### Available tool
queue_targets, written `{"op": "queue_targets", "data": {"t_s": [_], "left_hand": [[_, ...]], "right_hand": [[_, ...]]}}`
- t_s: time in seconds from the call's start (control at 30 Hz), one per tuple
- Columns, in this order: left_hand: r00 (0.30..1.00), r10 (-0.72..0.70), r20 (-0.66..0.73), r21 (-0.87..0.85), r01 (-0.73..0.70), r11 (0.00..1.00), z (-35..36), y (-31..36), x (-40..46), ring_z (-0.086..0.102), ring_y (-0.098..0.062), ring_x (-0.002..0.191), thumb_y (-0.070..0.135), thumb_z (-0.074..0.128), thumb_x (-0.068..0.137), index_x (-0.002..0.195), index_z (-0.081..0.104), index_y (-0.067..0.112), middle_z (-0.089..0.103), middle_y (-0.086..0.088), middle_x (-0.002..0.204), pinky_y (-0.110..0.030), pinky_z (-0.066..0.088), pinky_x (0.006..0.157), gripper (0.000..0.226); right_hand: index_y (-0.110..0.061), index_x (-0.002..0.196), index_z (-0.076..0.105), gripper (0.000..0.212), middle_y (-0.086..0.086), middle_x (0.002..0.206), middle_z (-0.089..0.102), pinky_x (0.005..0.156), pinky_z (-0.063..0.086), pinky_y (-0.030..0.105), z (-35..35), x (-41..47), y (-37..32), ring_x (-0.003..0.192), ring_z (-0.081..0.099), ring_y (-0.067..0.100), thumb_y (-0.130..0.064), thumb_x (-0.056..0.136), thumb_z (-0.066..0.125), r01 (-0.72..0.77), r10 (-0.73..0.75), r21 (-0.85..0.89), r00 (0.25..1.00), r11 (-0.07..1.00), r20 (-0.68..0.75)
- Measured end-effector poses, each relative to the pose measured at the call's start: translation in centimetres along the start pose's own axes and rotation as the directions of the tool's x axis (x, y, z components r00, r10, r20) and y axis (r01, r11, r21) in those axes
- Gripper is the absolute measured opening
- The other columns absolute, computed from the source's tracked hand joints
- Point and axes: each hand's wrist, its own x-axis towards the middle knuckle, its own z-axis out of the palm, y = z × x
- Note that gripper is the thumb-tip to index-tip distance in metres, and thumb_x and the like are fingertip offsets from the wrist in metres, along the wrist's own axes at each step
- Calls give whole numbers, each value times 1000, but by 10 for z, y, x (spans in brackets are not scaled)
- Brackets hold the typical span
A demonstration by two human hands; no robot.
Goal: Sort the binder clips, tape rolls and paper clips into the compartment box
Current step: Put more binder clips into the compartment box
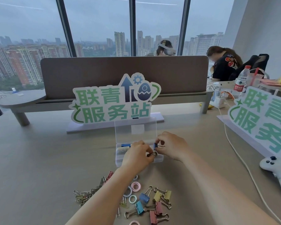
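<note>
In the head view, your clear compartment box [139, 153] sits mid-desk with its lid [135, 129] standing open toward the far edge; its left compartments hold a blue item [126, 145] and a pale one [122, 149], though you cannot tell what they are. Your left hand [137, 155] hovers over the box, fingertips pinching a small metal clip [153, 154]. Your right hand [170, 146] pinches a blue binder clip [155, 145] above the box's right side. Toward the desk's near edge lie loose paper clips [84, 194], pastel tape rolls [135, 187] and coloured binder clips [152, 203], well behind both hands. The desk [39, 159] is pale wood; a green-lettered sign [113, 101] stands just beyond the box, a white cable [243, 161] trails at the right, and windows [96, 26] show city towers.
</note>
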Motion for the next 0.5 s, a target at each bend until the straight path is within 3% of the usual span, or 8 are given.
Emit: {"op": "queue_targets", "data": {"t_s": [0.3, 0.5], "left_hand": [[997, -32, 66, -28, 34, 999, -3, -3, 5, 50, -14, 98, 38, 62, 85, 97, 71, 26, 56, 4, 106, -27, 42, 80, 19], [998, -41, 38, -76, 44, 996, -3, -5, 3, 50, -14, 98, 35, 62, 87, 100, 70, 24, 57, 4, 107, -24, 38, 81, 19]], "right_hand": [[-37, 97, 64, 18, -12, 95, 50, 69, 42, 29, 3, 10, -3, 86, 54, 13, -47, 83, 64, 58, -53, -63, 996, 996, 69], [-34, 103, 65, 22, -11, 94, 47, 65, 36, 27, 0, 14, -8, 84, 50, 13, -47, 85, 63, 86, -78, -73, 991, 994, 106]]}}
